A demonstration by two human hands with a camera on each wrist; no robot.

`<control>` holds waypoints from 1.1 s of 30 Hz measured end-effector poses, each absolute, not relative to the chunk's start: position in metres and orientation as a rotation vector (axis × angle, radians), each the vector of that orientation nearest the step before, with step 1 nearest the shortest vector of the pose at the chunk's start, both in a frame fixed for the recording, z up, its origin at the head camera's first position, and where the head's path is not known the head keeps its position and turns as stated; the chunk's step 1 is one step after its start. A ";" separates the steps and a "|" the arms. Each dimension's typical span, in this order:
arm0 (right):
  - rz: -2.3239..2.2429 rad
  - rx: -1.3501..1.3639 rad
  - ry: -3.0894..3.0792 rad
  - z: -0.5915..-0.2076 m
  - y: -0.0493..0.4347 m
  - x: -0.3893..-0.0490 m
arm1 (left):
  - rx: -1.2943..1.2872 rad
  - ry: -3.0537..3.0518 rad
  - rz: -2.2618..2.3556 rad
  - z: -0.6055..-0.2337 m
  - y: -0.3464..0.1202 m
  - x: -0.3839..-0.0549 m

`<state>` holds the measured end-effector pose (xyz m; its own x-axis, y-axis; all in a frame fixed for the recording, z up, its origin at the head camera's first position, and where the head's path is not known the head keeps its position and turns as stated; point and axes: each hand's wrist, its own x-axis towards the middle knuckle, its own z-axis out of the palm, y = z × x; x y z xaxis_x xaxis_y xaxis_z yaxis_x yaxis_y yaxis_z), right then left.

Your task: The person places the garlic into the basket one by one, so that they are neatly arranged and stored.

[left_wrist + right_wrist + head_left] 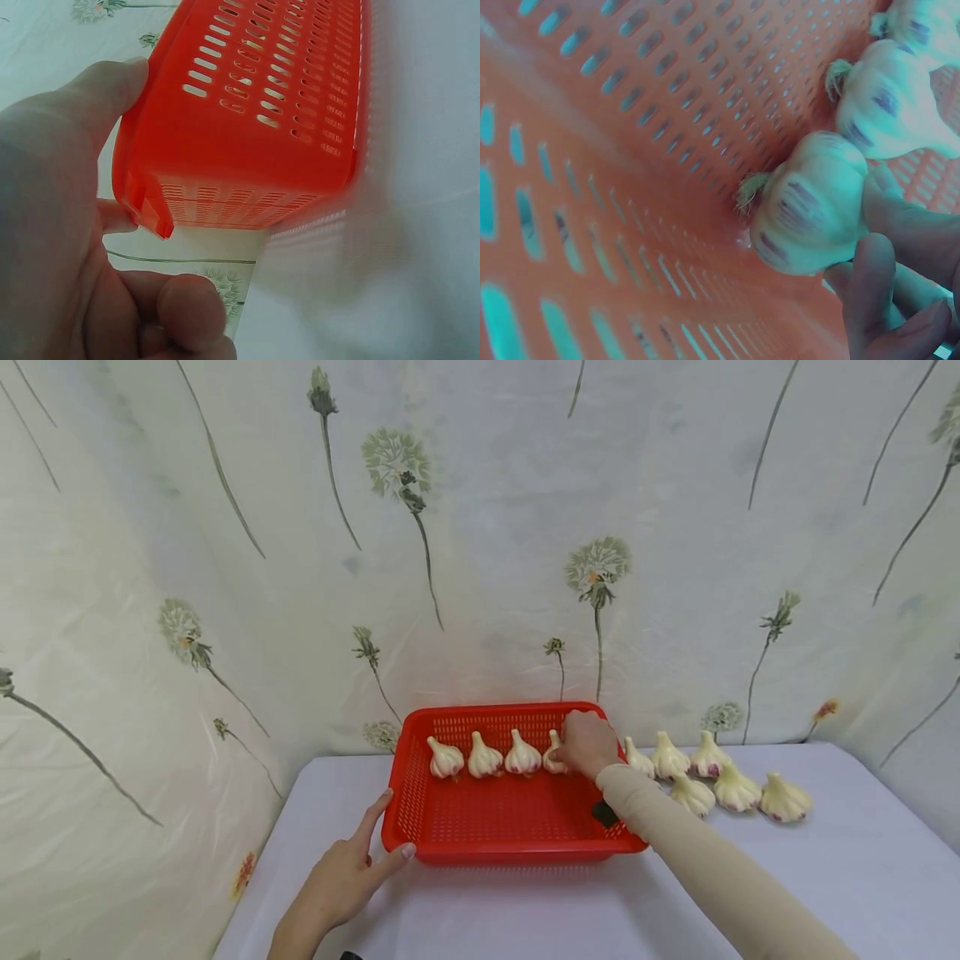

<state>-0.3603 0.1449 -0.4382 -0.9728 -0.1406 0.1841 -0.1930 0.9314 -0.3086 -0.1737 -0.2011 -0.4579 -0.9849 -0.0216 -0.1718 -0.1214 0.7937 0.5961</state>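
A red perforated plastic basket (pixel 495 853) stands on the table with a row of garlic bulbs (pixel 522 755) along its far side. My right hand (pixel 588 742) reaches inside near the far right corner. In the right wrist view its thumb and fingers pinch a garlic bulb (pixel 806 206) with a purple-streaked skin and dry roots, beside another bulb (pixel 892 101). From the head view my hand hides most of that pinched bulb. My left hand (pixel 341 872) touches the basket's left rim with spread thumb and forefinger; the other fingers bend loosely beneath, holding nothing.
Several more garlic bulbs (pixel 737 789) lie on the white-covered table (pixel 847 860) right of the basket, near my right forearm. A pale curtain (pixel 495 568) printed with dandelions hangs behind the table and along its sides.
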 end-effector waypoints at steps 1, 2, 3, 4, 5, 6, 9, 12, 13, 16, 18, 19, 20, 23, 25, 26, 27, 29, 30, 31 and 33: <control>0.491 0.256 -2.928 -0.438 0.145 -0.360 | -0.114 2.827 0.954 -0.458 -0.201 -0.174; 0.487 0.252 -2.927 -0.439 0.145 -0.361 | -0.115 2.828 0.954 -0.458 -0.202 -0.174; 0.485 0.248 -2.928 -0.439 0.144 -0.361 | -0.114 2.829 0.954 -0.458 -0.202 -0.174; 0.477 0.245 -2.930 -0.439 0.144 -0.361 | -0.113 2.832 0.953 -0.458 -0.202 -0.174; 0.467 0.246 -2.930 -0.440 0.145 -0.361 | -0.114 2.833 0.950 -0.458 -0.202 -0.173; 0.459 0.250 -2.929 -0.440 0.145 -0.361 | -0.117 2.834 0.948 -0.459 -0.202 -0.173; 0.437 0.265 -2.916 -0.438 0.146 -0.360 | -0.116 2.831 0.948 -0.458 -0.201 -0.173; 0.435 0.285 -2.906 -0.435 0.147 -0.357 | -0.117 2.829 0.951 -0.457 -0.199 -0.173; 0.442 0.284 -2.908 -0.433 0.147 -0.357 | -0.116 2.829 0.951 -0.457 -0.199 -0.173; 0.457 0.283 -2.919 -0.428 0.147 -0.355 | -0.117 2.831 0.953 -0.457 -0.199 -0.173; 0.455 0.286 -2.924 -0.423 0.149 -0.354 | -0.116 2.831 0.954 -0.456 -0.199 -0.173; 0.449 0.286 -2.932 -0.421 0.150 -0.354 | -0.117 2.831 0.952 -0.456 -0.199 -0.172; 0.448 0.284 -2.941 -0.418 0.152 -0.354 | -0.118 2.831 0.952 -0.456 -0.199 -0.172; 0.456 0.265 -2.963 -0.409 0.158 -0.353 | -0.120 2.827 0.949 -0.456 -0.199 -0.172; 0.479 0.256 -2.979 -0.400 0.163 -0.351 | -0.122 2.824 0.949 -0.457 -0.200 -0.171; 0.492 0.257 -2.981 -0.395 0.165 -0.350 | -0.125 2.822 0.948 -0.457 -0.200 -0.171; 0.495 0.262 -2.985 -0.390 0.168 -0.348 | -0.127 2.820 0.950 -0.457 -0.199 -0.171; 0.502 0.281 -2.999 -0.378 0.175 -0.344 | -0.125 2.819 0.955 -0.458 -0.199 -0.171; 0.506 0.293 -3.008 -0.372 0.179 -0.343 | -0.124 2.820 0.953 -0.458 -0.199 -0.171; 0.507 0.302 -3.017 -0.367 0.183 -0.341 | -0.121 2.820 0.954 -0.458 -0.199 -0.172; 0.496 0.314 -3.033 -0.356 0.190 -0.339 | -0.113 2.829 0.952 -0.458 -0.200 -0.172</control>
<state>-0.3386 0.1903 -0.3562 -0.9780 -0.1911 0.0836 -0.2078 0.9279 -0.3097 -0.1717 -0.2000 -0.4581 -0.9853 -0.0221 -0.1694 -0.1200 0.7952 0.5944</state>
